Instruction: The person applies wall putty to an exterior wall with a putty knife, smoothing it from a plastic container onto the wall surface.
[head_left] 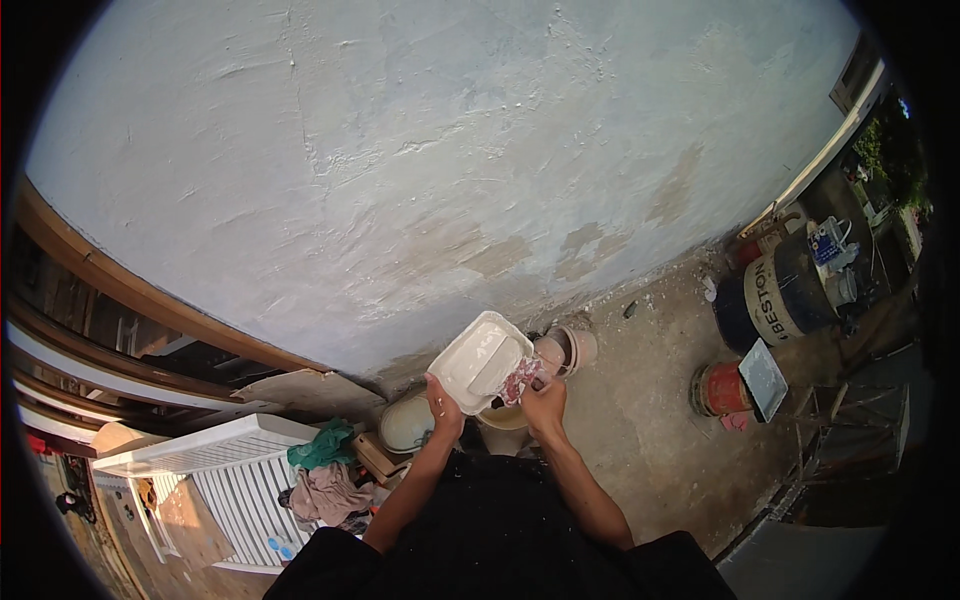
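Observation:
My left hand (pixel 443 411) grips the lower left edge of a shallow off-white plastic tray (pixel 468 362), which has wet white smears inside. Tilted, the tray hangs in front of my body before the wall. My right hand (pixel 544 406) is closed round a reddish, white-smeared thing (pixel 520 380) at the tray's right corner; its exact kind I cannot make out. White flecks mark my fingers. Below the tray, partly hidden by it and my hands, stands a pale bucket (pixel 503 418).
A pale wall (pixel 420 180) with rough, patchy plaster rises ahead. Pinkish pots (pixel 575 350) stand at its foot. On the right are a dark drum (pixel 765 300) and a red bucket (pixel 722 388) with a pale board on it. A white slatted bench (pixel 240 500) with cloths lies left.

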